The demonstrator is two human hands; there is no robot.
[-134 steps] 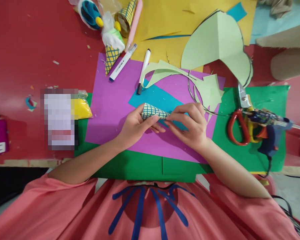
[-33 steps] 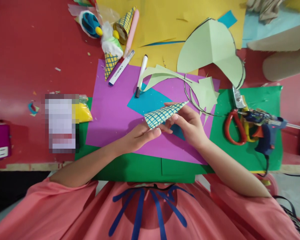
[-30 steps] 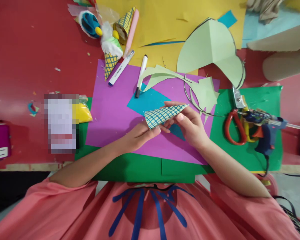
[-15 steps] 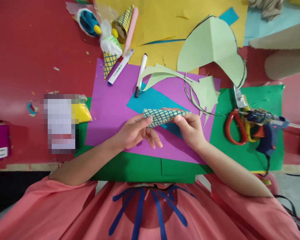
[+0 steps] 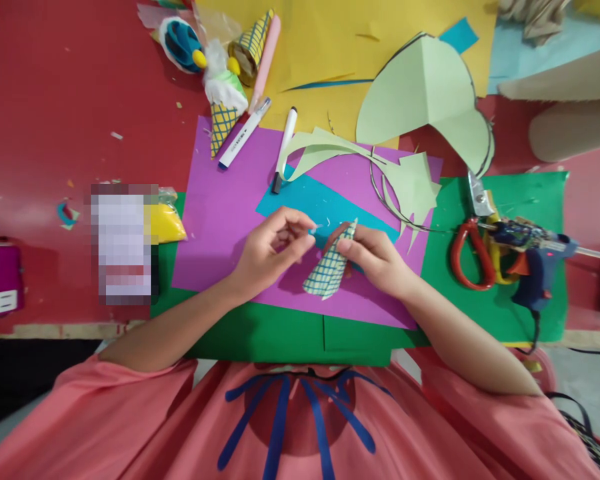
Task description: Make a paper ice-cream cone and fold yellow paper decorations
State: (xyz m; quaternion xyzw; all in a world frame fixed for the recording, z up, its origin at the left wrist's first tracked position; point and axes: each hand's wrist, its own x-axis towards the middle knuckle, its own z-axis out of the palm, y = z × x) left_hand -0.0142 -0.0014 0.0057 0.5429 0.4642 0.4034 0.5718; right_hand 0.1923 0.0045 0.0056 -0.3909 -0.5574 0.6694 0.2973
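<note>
My right hand (image 5: pixel 375 257) grips a pale green paper cone (image 5: pixel 327 270) patterned with a blue lattice. The cone tilts, its narrow tip up by my fingers and its wide end down to the left. To its left, apart from the cone, my left hand (image 5: pixel 275 250) is closed in a pinch. A tiny whitish bit shows at those fingertips, too small to name. Below both hands lie a blue paper piece (image 5: pixel 300 190) and a purple sheet (image 5: pixel 220 220).
Red-handled scissors (image 5: pixel 473 257) and a blue glue gun (image 5: pixel 535 263) lie at right. Beyond the hands are pale green paper scraps (image 5: pixel 415 180), a marker (image 5: pixel 284 147) and a finished-looking yellow lattice cone (image 5: pixel 223 127). A yellow packet (image 5: pixel 166 222) is at left.
My left hand has let go of the cone and moved slightly left, fingers now pinched. The cone has swung from lying sideways to wide end down, still in my right hand.
</note>
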